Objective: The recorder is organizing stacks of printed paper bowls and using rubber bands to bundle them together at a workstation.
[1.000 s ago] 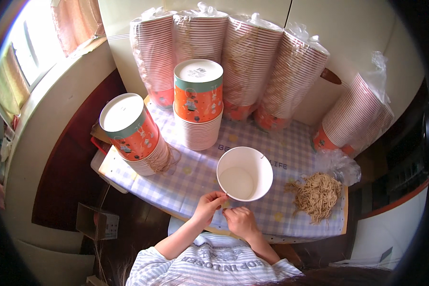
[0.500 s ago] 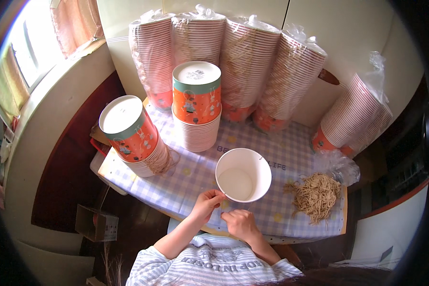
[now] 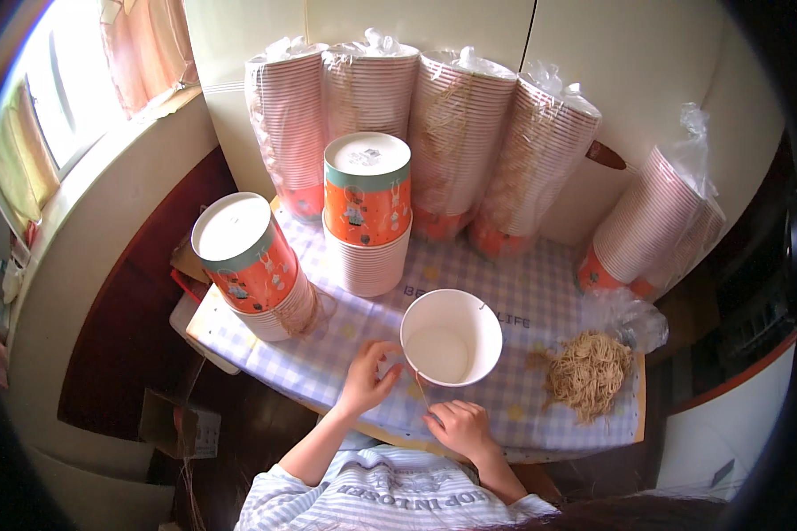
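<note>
A white paper bucket (image 3: 452, 336) stands upright on the table in front of me, its open mouth facing up. A thin tan string (image 3: 421, 389) hangs from the near side of its rim and leads to my right hand (image 3: 462, 430), whose fingers are closed on it. Close to the bucket's near left side is my left hand (image 3: 368, 379), thumb and fingers apart and holding nothing I can see. At the far side of the rim a small bit of string (image 3: 483, 306) shows. A heap of tan strings (image 3: 591, 376) lies on the right.
Two upside-down stacks of orange and green paper buckets, one left (image 3: 243, 265) and one behind (image 3: 367, 212), stand on the checked tablecloth (image 3: 354, 314). Tall bagged stacks (image 3: 456, 133) line the wall. More bagged buckets (image 3: 642, 221) and a crumpled clear bag (image 3: 633, 320) are at right.
My left hand has let go at the bucket's rim and its fingers have spread. My right hand has moved slightly right and toward me, with the string now showing between it and the rim.
</note>
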The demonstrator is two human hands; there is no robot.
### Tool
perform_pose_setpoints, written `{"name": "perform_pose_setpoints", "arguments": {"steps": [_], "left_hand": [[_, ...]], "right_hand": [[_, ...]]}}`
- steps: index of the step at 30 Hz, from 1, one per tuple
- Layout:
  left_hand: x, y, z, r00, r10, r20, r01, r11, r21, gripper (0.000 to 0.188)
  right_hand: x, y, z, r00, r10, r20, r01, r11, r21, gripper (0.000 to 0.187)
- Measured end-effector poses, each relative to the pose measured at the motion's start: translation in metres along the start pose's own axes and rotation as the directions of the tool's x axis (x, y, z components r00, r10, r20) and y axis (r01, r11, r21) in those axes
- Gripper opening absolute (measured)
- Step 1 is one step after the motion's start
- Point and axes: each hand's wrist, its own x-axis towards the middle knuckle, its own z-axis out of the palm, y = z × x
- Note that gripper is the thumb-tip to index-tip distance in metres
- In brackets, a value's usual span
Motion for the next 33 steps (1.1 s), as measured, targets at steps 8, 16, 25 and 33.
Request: {"name": "perform_pose_setpoints", "arguments": {"steps": [8,16,25,33], "left_hand": [[0.020,0.021,-0.018,0.826,0.477,0.300,-0.555,0.602,0.574,0.028],[0.005,0.028,-0.058,0.807,0.493,0.326,-0.586,0.736,0.338,0.019],[-0.035,0.007,-0.098,0.966,0.258,0.008,-0.232,0.882,-0.411,0.019],[-0.049,0.029,-0.126,0.916,0.389,-0.100,-0.392,0.811,-0.434,0.067]], "right_hand": [[-0.013,0.011,-0.016,0.997,0.040,-0.072,-0.043,0.998,-0.045,0.015],[-0.017,0.020,-0.018,0.996,-0.084,-0.006,0.084,0.996,-0.017,0.049],[0.020,0.013,-0.021,0.955,-0.295,-0.022,0.295,0.955,-0.003,0.058],[0.091,-0.009,-0.031,0.969,-0.177,-0.173,0.241,0.837,0.492,0.029]]}}
